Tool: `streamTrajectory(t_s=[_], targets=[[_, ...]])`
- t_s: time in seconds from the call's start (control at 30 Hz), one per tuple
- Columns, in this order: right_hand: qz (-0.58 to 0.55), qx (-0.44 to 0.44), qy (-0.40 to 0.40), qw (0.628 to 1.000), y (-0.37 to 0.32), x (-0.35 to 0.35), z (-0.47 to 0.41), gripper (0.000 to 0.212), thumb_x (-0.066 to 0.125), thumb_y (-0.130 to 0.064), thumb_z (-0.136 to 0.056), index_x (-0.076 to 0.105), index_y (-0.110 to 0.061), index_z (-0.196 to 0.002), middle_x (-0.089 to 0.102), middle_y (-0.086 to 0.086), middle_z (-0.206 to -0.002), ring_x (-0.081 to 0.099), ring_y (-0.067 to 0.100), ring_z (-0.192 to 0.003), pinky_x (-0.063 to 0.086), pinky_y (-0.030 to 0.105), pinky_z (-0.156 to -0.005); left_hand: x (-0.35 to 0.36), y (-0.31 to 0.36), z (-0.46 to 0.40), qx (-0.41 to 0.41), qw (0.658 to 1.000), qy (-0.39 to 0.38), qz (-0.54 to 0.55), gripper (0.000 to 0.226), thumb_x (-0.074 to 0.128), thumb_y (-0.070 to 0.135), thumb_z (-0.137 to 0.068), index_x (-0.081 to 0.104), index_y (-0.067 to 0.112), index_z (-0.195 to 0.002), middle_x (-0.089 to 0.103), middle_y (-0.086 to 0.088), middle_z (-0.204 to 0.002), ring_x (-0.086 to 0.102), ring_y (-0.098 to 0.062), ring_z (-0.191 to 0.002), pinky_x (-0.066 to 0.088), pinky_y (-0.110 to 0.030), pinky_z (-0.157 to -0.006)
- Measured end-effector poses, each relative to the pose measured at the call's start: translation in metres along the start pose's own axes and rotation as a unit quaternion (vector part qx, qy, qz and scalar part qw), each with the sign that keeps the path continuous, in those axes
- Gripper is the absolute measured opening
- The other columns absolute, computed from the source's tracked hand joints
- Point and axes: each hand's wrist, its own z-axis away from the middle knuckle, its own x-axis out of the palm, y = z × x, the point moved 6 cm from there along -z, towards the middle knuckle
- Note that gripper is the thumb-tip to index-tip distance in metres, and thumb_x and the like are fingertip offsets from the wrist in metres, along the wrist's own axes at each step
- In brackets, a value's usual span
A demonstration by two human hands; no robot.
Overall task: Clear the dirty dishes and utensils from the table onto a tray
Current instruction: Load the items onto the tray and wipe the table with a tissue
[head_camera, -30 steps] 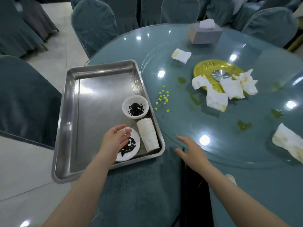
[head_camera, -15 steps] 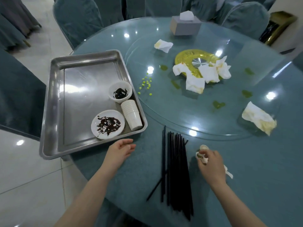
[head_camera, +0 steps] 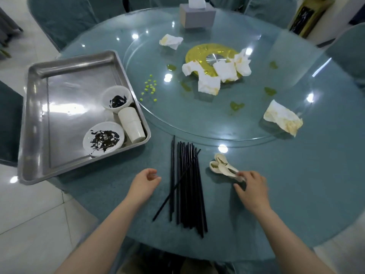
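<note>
I see three white spoons pinched by my right hand; my left hand is loosely open beside the black chopsticks.

Steel tray overhanging the desk's left edge, holding a sauce-smeared white plate, a dirty white bowl, a stack of white cups on its side, black chopsticks bundled on the desk, white spoons just beside them

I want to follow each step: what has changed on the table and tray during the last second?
The left hand let go of the stained plate in the tray and withdrew to the table, empty. The right hand moved right and took the spoons by their handles. Bowl, cups and chopsticks stayed put.
</note>
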Motion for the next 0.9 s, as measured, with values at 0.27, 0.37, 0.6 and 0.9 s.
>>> streamTrajectory(t_s=[0.27, 0.37, 0.6, 0.9], targets=[[0.022, -0.062, 0.018, 0.998, -0.033, -0.001, -0.017, 0.027, 0.064, -0.028, -0.088, 0.069, -0.026, -0.114, 0.056, 0.003, -0.11, 0.047, 0.026, -0.105, 0.037, 0.034, -0.089, 0.075, 0.028, 0.008, 0.044, 0.972, -0.009, -0.229, 0.105, 0.064, 0.063, -0.076, 0.013, 0.011, -0.152, 0.022, -0.013, -0.154, 0.019, -0.032, -0.142, 0.023, -0.044, -0.114], [0.033, -0.077, 0.005, 0.996, -0.038, 0.003, -0.021, 0.036, 0.067, -0.031, -0.084, 0.064, -0.029, -0.12, 0.053, 0.0, -0.116, 0.044, 0.023, -0.11, 0.035, 0.033, -0.091, 0.104, 0.031, 0.013, 0.028, 0.957, -0.018, -0.288, 0.123, 0.062, 0.073, -0.07, -0.012, 0.016, -0.151, -0.002, -0.012, -0.16, 0.001, -0.03, -0.147, 0.012, -0.049, -0.116], [0.046, -0.06, -0.082, 0.994, -0.028, 0.019, -0.038, 0.069, 0.067, -0.04, -0.083, 0.036, -0.019, -0.141, 0.047, 0.003, -0.131, 0.042, 0.026, -0.119, 0.036, 0.034, -0.098, 0.126, 0.035, 0.013, 0.039, 0.936, 0.012, -0.349, 0.118, 0.068, 0.054, -0.079, -0.019, 0.017, -0.149, -0.01, -0.016, -0.159, -0.004, -0.033, -0.147, 0.006, -0.055, -0.115], [0.081, -0.073, -0.023, 0.994, -0.025, 0.011, -0.03, 0.029, 0.064, -0.038, -0.085, 0.061, -0.026, -0.111, 0.049, -0.002, -0.111, 0.044, 0.022, -0.105, 0.034, 0.029, -0.081, 0.113, 0.032, 0.009, 0.072, 0.931, 0.022, -0.357, 0.103, 0.067, 0.035, -0.08, -0.005, 0.014, -0.152, 0.004, -0.014, -0.158, 0.01, -0.032, -0.143, 0.021, -0.041, -0.114]])
